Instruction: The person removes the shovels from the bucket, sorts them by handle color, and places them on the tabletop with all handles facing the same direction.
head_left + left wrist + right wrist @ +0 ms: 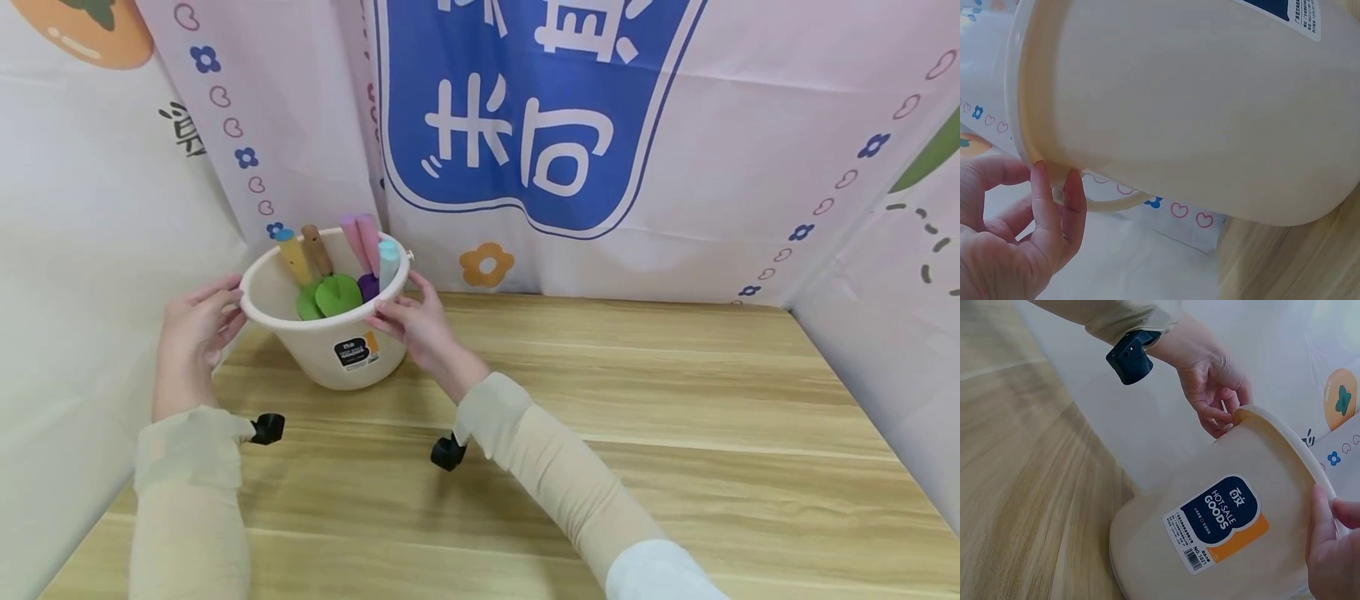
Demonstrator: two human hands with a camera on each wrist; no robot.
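A cream plastic bucket [311, 354] stands in the back left corner of the wooden table. My left hand [197, 325] grips its rim on the left, the fingertips just under the lip in the left wrist view. On the opposite side my right hand [422, 323] pinches the rim between thumb and fingers. Inside are green scoop-like heads [337, 295], a yellow handle [296, 262] with a blue end, a brown handle [317, 252], pink handles [363, 242] and a light blue handle [388, 265]. The tools' lower parts are hidden by the bucket wall.
Printed cloth walls [675, 233] enclose the table at the back and both sides, close by the bucket. Wooden tabletop [637, 392] stretches to the right. A label [1216, 522] faces front on the bucket, and its bail handle [1116, 204] hangs at the left side.
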